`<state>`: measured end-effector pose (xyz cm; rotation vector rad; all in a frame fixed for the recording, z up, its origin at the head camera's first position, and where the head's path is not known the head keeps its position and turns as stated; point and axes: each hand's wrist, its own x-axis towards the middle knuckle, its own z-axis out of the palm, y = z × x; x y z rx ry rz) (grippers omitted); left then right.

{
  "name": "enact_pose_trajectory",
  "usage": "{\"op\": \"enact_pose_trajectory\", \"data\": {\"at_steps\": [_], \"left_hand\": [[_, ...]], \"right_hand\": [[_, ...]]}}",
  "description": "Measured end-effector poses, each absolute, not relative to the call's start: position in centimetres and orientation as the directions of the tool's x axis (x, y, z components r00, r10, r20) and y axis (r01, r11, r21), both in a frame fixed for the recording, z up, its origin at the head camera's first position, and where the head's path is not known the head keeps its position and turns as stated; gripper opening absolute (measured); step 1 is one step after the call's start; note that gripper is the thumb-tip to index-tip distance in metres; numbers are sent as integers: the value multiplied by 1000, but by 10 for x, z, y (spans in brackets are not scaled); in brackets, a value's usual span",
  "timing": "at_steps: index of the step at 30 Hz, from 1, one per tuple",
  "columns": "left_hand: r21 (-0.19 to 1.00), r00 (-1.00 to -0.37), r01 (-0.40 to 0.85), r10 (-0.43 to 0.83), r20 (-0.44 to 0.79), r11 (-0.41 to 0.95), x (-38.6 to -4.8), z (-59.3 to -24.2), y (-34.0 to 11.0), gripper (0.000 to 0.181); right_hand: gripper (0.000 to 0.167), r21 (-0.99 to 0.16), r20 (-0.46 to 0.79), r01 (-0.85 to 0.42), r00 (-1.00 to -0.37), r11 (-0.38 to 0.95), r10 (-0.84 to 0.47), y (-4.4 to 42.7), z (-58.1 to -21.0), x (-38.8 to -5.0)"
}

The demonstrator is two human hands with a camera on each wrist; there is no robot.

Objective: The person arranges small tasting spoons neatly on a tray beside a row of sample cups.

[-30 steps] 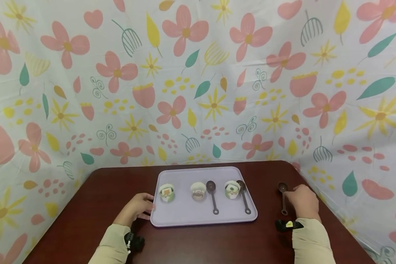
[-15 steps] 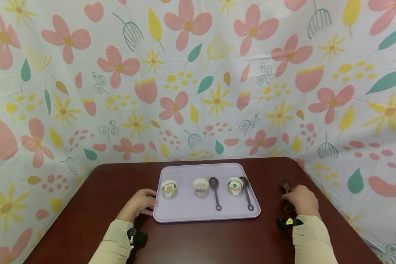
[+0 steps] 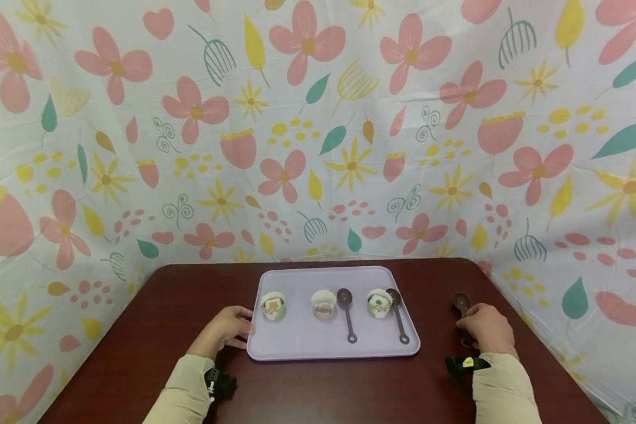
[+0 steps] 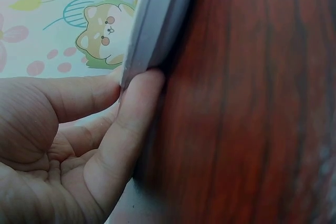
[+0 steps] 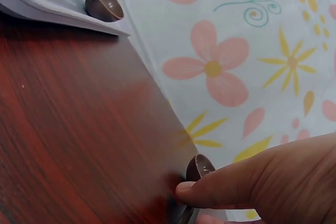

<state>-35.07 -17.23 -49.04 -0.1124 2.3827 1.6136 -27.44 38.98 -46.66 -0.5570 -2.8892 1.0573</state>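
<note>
My left hand (image 3: 230, 327) holds the left rim of the lilac tray (image 3: 297, 344); in the left wrist view its thumb and fingers (image 4: 134, 108) pinch that edge. My right hand (image 3: 489, 330) pinches the handle of a brown measuring spoon (image 5: 199, 167) on the table right of the tray. Part of the handle is hidden under the fingers. On the tray stand a left cup (image 3: 273, 307), a middle cup (image 3: 324, 306) and a right cup (image 3: 378, 306), small and printed. One brown spoon (image 3: 344, 297) lies beside the middle cup, another spoon (image 3: 401, 330) beside the right cup.
A dark red-brown wooden table (image 3: 318, 391) carries everything. Floral cloth (image 3: 318, 147) hangs behind it and along its sides, close to the right hand. Black wrist cameras sit on both wrists, the left camera (image 3: 224, 384) low over the table.
My right hand has shifted over the loose spoon's handle and grips it, the handle now more slanted. The left hand has stayed at the tray rim. The head view has moved slightly.
</note>
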Motion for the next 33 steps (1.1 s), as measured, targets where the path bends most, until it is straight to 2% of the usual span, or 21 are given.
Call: {"op": "enact_pose_trajectory", "data": {"at_steps": [7, 14, 19, 25, 33], "left_hand": [[906, -963, -208, 87, -256, 369, -352, -492, -171, 42], [906, -966, -194, 87, -243, 377, -354, -485, -169, 42], [902, -962, -214, 79, -261, 374, -350, -489, -171, 43], [906, -965, -206, 79, -251, 370, -348, -487, -172, 44], [906, -964, -207, 79, -253, 369, -345, -486, -171, 43]], "right_hand": [[31, -641, -113, 317, -940, 699, 322, 392, -467, -276], [17, -625, -86, 288, -949, 726, 302, 393, -465, -279], [29, -601, -98, 295, -950, 743, 298, 394, -469, -279], [23, -597, -55, 273, -952, 754, 301, 390, -457, -280], [39, -569, 13, 245, -952, 785, 306, 372, -448, -284]]}}
